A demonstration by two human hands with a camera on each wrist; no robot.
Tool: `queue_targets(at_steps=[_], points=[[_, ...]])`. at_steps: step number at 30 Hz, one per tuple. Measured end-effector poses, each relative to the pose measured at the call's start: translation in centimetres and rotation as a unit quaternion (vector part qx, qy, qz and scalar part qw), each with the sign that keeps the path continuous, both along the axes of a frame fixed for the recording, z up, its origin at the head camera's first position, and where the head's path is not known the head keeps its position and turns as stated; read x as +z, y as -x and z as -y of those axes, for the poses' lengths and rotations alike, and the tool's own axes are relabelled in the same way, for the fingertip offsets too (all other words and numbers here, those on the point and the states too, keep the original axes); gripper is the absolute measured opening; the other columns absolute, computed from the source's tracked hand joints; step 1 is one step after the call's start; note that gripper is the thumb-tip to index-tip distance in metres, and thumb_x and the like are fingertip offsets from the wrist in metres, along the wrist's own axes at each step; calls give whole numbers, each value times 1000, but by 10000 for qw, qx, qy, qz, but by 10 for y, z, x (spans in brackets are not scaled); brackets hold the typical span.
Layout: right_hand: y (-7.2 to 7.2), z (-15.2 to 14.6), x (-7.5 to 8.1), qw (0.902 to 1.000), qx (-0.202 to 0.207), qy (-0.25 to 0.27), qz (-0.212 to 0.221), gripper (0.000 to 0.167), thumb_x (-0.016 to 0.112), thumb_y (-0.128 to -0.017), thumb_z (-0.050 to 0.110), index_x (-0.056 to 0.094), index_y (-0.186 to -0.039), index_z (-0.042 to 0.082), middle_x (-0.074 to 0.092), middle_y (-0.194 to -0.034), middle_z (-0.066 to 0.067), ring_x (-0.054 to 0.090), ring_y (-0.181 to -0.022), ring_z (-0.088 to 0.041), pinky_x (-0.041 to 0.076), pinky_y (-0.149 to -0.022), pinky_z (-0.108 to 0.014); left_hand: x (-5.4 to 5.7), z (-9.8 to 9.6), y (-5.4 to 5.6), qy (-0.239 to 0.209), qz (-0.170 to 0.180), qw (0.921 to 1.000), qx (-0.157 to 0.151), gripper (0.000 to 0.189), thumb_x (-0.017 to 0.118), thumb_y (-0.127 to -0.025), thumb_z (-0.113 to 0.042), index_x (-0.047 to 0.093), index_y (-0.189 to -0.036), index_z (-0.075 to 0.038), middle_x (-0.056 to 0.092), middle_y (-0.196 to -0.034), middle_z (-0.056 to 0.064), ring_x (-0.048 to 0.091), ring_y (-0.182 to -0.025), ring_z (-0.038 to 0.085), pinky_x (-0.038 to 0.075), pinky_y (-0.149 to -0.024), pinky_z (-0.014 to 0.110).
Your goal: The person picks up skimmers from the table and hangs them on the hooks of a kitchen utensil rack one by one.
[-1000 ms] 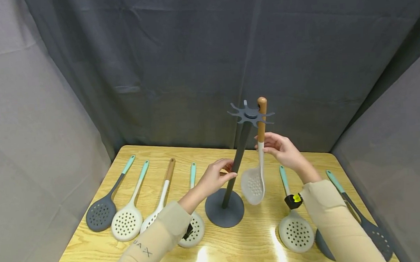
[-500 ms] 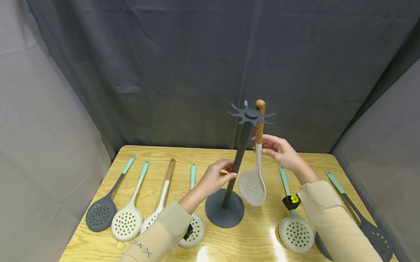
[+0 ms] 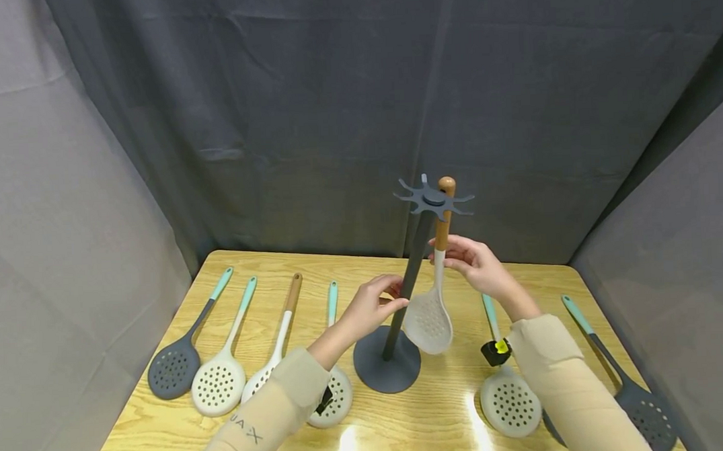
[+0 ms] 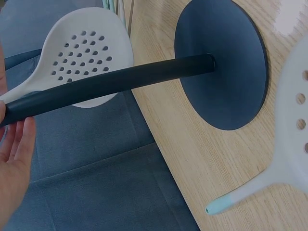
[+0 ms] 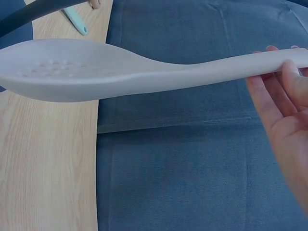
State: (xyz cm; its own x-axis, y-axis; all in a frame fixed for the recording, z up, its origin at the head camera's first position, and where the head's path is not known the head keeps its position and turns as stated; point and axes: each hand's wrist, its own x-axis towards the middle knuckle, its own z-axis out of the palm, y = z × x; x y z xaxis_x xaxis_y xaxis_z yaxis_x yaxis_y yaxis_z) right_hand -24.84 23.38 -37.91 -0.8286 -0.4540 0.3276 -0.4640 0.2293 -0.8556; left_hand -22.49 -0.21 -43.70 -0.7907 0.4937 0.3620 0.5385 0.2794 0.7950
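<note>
A dark grey utensil stand has a round base, a slanting pole and a ring of hooks on top. My left hand pinches its pole between thumb and fingers. In my right hand is a white skimmer with a wooden handle, gripped at the neck just below the wood. It hangs upright, bowl down, right of the pole. The handle's top end overlaps the hooks in the head view; the right wrist view cuts the handle off.
Several skimmers lie on the wooden table: a dark one, a pale one and a wooden-handled one at left. A pale one and a dark one lie at right, partly behind my sleeve. Dark cloth hangs behind.
My right hand has moved the white skimmer left and slightly down, its handle closer to the hook ring and its bowl closer to the pole. My left hand has stayed on the pole.
</note>
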Motion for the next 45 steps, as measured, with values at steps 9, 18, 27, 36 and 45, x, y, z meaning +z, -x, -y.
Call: queue_targets(at_steps=[9, 18, 27, 36, 45], points=[[0, 8, -4, 9996, -195, 9, -185, 38, 49, -89, -10, 46, -127, -9, 57, -109, -27, 61, -95, -7, 50, -83, -21, 0, 0, 0, -22, 25, 10000, 17, 31, 63, -86, -15, 57, -115, -4, 59, -101, 7, 59, -90, 16, 52, -73, 17], [0, 17, -8, 9980, -429, 142, -444, 35, 50, -88, -11, 49, -123, -10, 57, -104, -31, 59, -91, -6, 50, -81, -19, -2, 0, 1, -67, 23, 10000, 19, 31, 63, -86, -15, 58, -114, -5, 59, -101, 6, 59, -89, 15, 52, -74, 17], [-1, 20, -11, 9975, -591, 244, -307, 37, 50, -88, -11, 47, -125, -10, 56, -106, -29, 57, -91, -5, 48, -79, -13, -3, 0, 1, -107, 72, 9999, -12, 31, 62, -86, -15, 57, -115, -6, 59, -101, 7, 59, -89, 15, 52, -75, 17], [-1, 19, -9, 9972, -656, 86, -356, 37, 51, -88, -9, 47, -125, -9, 56, -106, -29, 58, -92, -9, 48, -78, -14, -4, 0, 1, -94, 74, 9999, 6, 32, 62, -86, -16, 57, -116, -5, 59, -102, 7, 60, -90, 16, 52, -75, 19], [0, 13, -6, 9992, -397, 12, -37, 44, 52, -89, -6, 42, -131, -5, 54, -114, -27, 57, -97, -8, 48, -82, -16, -4, 1, 1, -134, 80, 9999, -23, 31, 62, -86, -16, 57, -116, -6, 59, -102, 7, 60, -90, 16, 52, -74, 18]])
